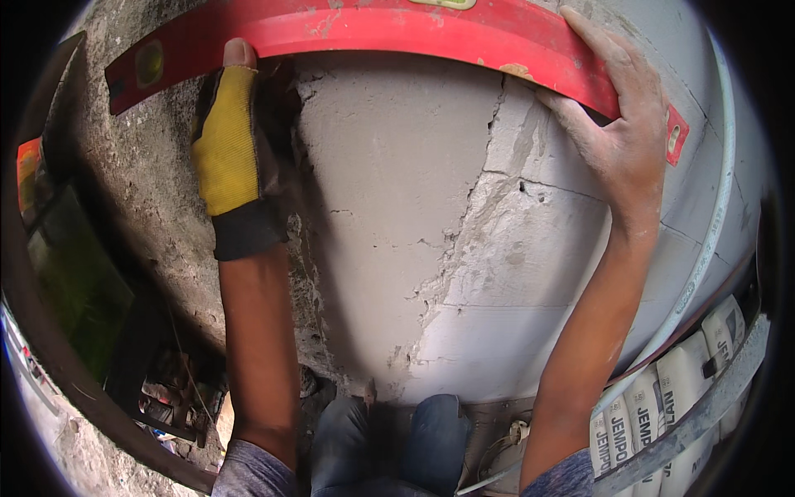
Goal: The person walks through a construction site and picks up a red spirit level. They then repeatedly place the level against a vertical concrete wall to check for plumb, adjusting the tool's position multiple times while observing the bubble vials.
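Note:
A long red spirit level (373, 33), smeared with mortar, spans the top of the view against the wall. My left hand (228, 137) wears a yellow and black glove with the thumb tip bare. That thumb presses on the level's lower edge left of its middle, and the other fingers are hidden. Near the right end, my right hand (629, 124), bare and dusty, grips the level between thumb and fingers. Below the level runs a band of smooth grey plaster (389, 166) with a ragged right edge. Pale wall blocks (513, 257) adjoin it.
Rough old masonry (141, 174) lies left of the plaster. A pale hose (720, 190) curves down the right side. Stacked white bags (646, 406) stand at lower right behind a metal bar (704, 418). Cluttered items (170, 398) sit at lower left.

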The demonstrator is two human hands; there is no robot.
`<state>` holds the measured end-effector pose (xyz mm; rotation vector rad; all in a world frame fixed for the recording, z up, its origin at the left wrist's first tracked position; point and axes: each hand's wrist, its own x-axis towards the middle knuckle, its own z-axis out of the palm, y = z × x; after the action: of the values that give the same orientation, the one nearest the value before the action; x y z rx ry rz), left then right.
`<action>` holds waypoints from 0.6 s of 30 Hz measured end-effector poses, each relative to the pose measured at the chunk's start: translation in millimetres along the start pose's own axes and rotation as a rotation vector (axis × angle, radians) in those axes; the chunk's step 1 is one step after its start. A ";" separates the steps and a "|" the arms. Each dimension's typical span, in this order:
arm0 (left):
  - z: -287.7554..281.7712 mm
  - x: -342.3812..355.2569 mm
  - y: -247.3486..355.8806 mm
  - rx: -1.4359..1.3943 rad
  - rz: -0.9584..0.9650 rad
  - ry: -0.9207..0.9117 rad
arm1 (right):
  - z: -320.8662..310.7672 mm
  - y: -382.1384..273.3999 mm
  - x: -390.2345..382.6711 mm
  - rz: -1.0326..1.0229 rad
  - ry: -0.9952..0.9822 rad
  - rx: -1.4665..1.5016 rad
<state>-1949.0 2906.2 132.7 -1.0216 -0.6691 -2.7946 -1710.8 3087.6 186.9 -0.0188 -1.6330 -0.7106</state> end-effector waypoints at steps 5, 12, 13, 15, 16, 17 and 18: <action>3.0 -1.1 -2.7 -0.033 0.043 -0.033 | 2.3 -7.1 -4.1 0.101 0.001 -0.102; 5.3 -5.2 -2.2 -0.035 0.090 -0.035 | 11.3 0.0 0.9 0.015 0.051 0.139; 2.5 -2.5 -6.2 -0.022 0.106 -0.078 | 6.3 6.4 3.0 -0.063 0.011 0.194; -3.9 1.6 -6.8 0.050 0.073 -0.067 | 6.2 7.4 1.3 -0.061 0.012 0.169; -6.2 2.2 -6.8 0.085 0.056 -0.061 | 6.1 6.8 0.8 -0.060 0.011 0.156; -5.4 0.7 -8.6 0.018 0.054 -0.104 | 5.8 6.2 1.2 -0.062 0.007 0.152; -6.3 1.2 -8.4 0.033 0.051 -0.094 | 5.2 5.7 1.8 -0.065 0.001 0.146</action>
<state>-1955.6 2911.1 126.0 -1.1523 -0.6875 -2.6971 -1713.6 3093.8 190.9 0.1408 -1.6868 -0.6385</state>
